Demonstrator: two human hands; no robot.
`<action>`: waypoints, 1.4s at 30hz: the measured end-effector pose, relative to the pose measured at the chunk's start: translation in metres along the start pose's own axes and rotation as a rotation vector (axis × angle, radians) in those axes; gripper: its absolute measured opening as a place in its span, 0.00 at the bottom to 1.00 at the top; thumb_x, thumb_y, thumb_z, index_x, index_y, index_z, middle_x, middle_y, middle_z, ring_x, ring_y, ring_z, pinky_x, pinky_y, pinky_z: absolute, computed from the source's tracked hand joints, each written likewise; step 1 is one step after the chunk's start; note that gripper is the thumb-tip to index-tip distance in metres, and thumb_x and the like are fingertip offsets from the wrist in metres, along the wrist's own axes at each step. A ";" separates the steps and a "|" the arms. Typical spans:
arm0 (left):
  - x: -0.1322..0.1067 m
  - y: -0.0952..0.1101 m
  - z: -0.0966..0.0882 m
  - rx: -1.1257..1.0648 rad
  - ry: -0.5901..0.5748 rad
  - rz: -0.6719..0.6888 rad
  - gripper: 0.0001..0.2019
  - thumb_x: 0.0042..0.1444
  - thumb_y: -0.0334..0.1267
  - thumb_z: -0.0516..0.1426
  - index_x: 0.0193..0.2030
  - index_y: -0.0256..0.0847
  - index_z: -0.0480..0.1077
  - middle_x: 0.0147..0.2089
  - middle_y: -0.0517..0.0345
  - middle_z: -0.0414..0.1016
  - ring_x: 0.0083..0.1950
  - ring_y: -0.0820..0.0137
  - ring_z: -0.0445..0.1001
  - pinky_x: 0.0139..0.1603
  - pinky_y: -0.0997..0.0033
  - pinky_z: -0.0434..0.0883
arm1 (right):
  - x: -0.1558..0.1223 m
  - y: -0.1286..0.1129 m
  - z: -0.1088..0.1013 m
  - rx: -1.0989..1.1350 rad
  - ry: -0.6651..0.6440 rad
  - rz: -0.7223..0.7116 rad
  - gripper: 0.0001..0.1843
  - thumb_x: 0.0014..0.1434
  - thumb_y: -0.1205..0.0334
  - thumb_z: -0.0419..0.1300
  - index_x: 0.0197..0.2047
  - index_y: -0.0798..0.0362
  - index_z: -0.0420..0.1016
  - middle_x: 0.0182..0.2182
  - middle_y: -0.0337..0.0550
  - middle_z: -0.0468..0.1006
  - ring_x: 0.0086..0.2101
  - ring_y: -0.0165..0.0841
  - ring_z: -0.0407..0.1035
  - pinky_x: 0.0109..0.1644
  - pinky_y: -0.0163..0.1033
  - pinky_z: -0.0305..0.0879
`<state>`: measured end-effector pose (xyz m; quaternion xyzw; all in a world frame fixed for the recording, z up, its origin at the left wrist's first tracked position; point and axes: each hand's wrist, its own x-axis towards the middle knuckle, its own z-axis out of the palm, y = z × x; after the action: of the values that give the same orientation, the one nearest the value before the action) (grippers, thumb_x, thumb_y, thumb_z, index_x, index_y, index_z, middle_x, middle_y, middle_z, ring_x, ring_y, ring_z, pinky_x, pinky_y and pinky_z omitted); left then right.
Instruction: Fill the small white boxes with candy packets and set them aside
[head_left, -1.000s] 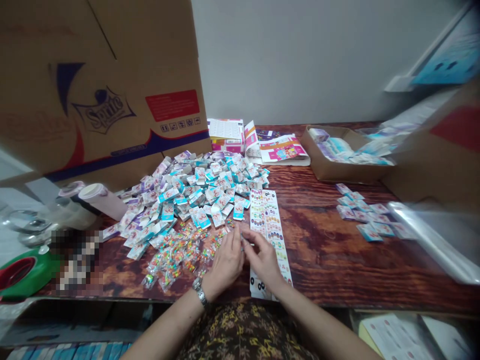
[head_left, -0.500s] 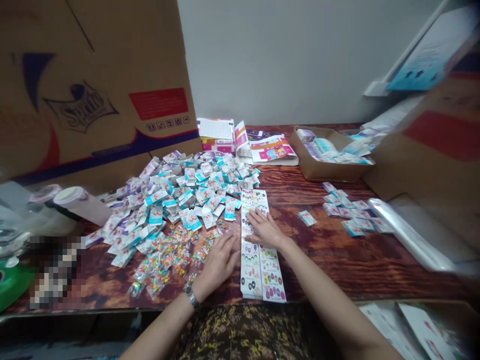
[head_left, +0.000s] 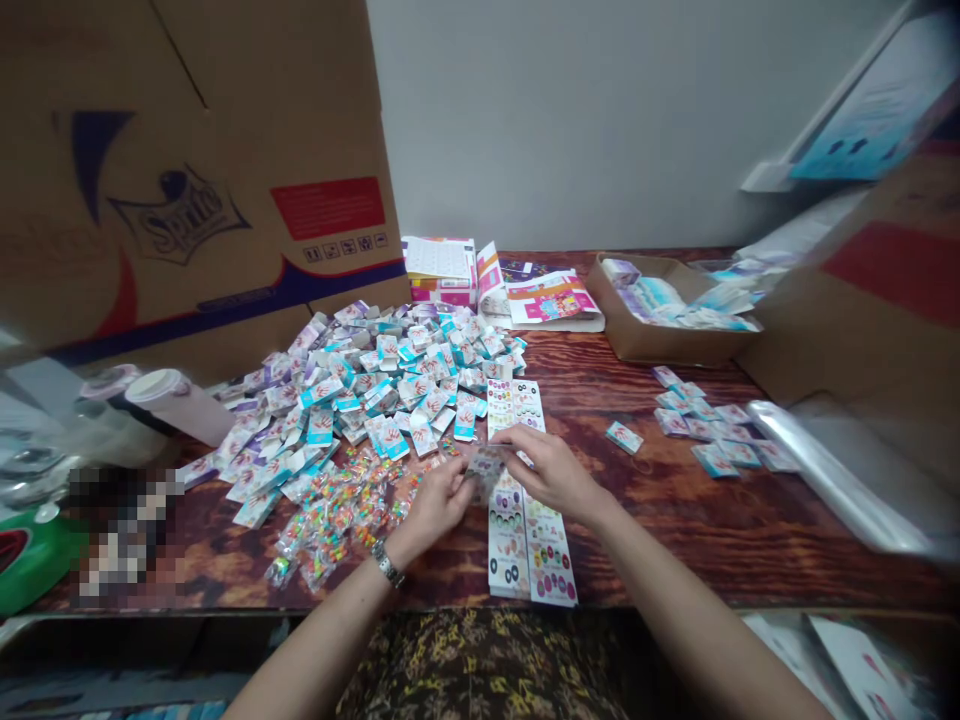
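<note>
Between my two hands is a small printed sticker sheet (head_left: 486,462), tilted up above the table. My left hand (head_left: 439,500), with a metal watch at the wrist, pinches its left side. The fingers of my right hand (head_left: 551,470) close on its upper right part. Beneath them lie two long side-by-side rows of stacked sticker sheets (head_left: 551,550), printed with rows of oval designs. Left of my left hand, small clear packets of colourful candy (head_left: 337,515) are spread out. Behind those rises a heap of small white, blue and purple boxes (head_left: 405,380).
One little box (head_left: 624,437) lies alone to the right, near a group of several more (head_left: 701,410). A cardboard tray (head_left: 660,345) holds more packs at the back. Large cartons (head_left: 247,130) flank the table. A clear plastic roll (head_left: 832,480) and plastic jars (head_left: 180,405) lie at the sides.
My right hand, flat on the sheet stacks before, has lifted and now grips a sheet. My left hand has come up to that sheet too and pinches it.
</note>
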<state>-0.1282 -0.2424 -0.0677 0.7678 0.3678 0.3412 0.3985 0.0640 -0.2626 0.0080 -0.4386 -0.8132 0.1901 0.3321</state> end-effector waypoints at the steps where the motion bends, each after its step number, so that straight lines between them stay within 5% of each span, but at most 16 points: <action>1: 0.000 -0.001 0.000 -0.103 0.001 -0.063 0.12 0.59 0.43 0.50 0.40 0.39 0.71 0.36 0.55 0.74 0.38 0.67 0.72 0.42 0.65 0.69 | -0.001 -0.005 0.000 -0.012 0.034 -0.024 0.14 0.62 0.68 0.48 0.48 0.50 0.70 0.41 0.47 0.74 0.43 0.35 0.68 0.45 0.41 0.64; 3: -0.001 -0.001 0.001 -0.351 0.069 -0.203 0.12 0.57 0.43 0.53 0.33 0.36 0.70 0.30 0.57 0.73 0.31 0.70 0.70 0.36 0.70 0.68 | -0.006 -0.014 0.005 -0.030 0.010 -0.082 0.16 0.62 0.69 0.47 0.49 0.49 0.70 0.42 0.47 0.73 0.44 0.35 0.67 0.47 0.41 0.65; 6: -0.002 0.004 0.002 -0.734 0.189 -0.396 0.13 0.48 0.42 0.60 0.37 0.36 0.70 0.32 0.56 0.75 0.31 0.70 0.72 0.35 0.71 0.69 | -0.019 -0.022 0.021 -0.059 -0.157 -0.124 0.14 0.62 0.68 0.48 0.44 0.48 0.73 0.37 0.44 0.75 0.40 0.33 0.68 0.44 0.38 0.66; 9: -0.004 0.011 0.001 -0.881 0.202 -0.449 0.15 0.46 0.39 0.62 0.41 0.37 0.69 0.36 0.54 0.77 0.34 0.69 0.74 0.35 0.71 0.69 | -0.024 -0.022 0.031 -0.035 -0.218 -0.067 0.13 0.62 0.68 0.48 0.42 0.49 0.73 0.33 0.44 0.74 0.36 0.33 0.68 0.39 0.36 0.65; 17: -0.015 0.015 -0.007 -0.581 0.152 -0.178 0.11 0.56 0.40 0.55 0.44 0.39 0.70 0.46 0.51 0.74 0.46 0.66 0.73 0.48 0.66 0.69 | -0.006 -0.001 0.037 0.134 0.024 0.249 0.21 0.57 0.60 0.60 0.54 0.49 0.65 0.43 0.47 0.70 0.37 0.35 0.68 0.40 0.40 0.66; 22: -0.019 0.016 -0.014 -0.515 0.099 -0.146 0.15 0.55 0.33 0.54 0.50 0.40 0.65 0.50 0.49 0.72 0.48 0.65 0.73 0.47 0.65 0.70 | -0.004 0.007 0.051 0.301 -0.028 0.269 0.11 0.58 0.56 0.57 0.43 0.50 0.72 0.37 0.42 0.75 0.35 0.34 0.69 0.39 0.37 0.64; 29: -0.018 0.001 -0.028 0.023 0.254 0.082 0.09 0.48 0.24 0.52 0.28 0.40 0.69 0.40 0.55 0.76 0.43 0.67 0.74 0.46 0.64 0.70 | 0.013 0.022 0.062 0.718 -0.234 0.358 0.18 0.60 0.49 0.53 0.47 0.52 0.69 0.30 0.37 0.73 0.27 0.27 0.66 0.28 0.31 0.62; 32: -0.019 -0.005 -0.033 0.001 0.324 0.023 0.06 0.51 0.27 0.53 0.32 0.40 0.70 0.39 0.55 0.73 0.42 0.68 0.73 0.42 0.68 0.71 | 0.020 0.027 0.067 0.475 -0.321 0.228 0.14 0.61 0.54 0.54 0.46 0.52 0.70 0.27 0.36 0.72 0.26 0.28 0.66 0.30 0.32 0.63; 36: -0.029 -0.015 -0.040 -0.096 0.480 -0.181 0.09 0.56 0.37 0.54 0.42 0.38 0.68 0.40 0.54 0.72 0.41 0.69 0.72 0.40 0.71 0.71 | 0.018 0.025 0.089 -0.098 -0.181 -0.054 0.07 0.61 0.65 0.53 0.37 0.54 0.72 0.33 0.46 0.74 0.36 0.35 0.68 0.41 0.40 0.63; 42: -0.042 -0.024 -0.051 0.004 0.514 -0.200 0.07 0.57 0.38 0.53 0.37 0.38 0.69 0.35 0.57 0.74 0.35 0.71 0.72 0.36 0.74 0.69 | -0.011 0.012 0.134 -0.451 -0.306 -0.380 0.11 0.62 0.72 0.50 0.33 0.55 0.71 0.29 0.46 0.74 0.35 0.35 0.67 0.41 0.39 0.64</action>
<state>-0.1977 -0.2496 -0.0751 0.6165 0.5317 0.4831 0.3222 -0.0196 -0.2676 -0.0980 -0.3078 -0.9425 0.0036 0.1300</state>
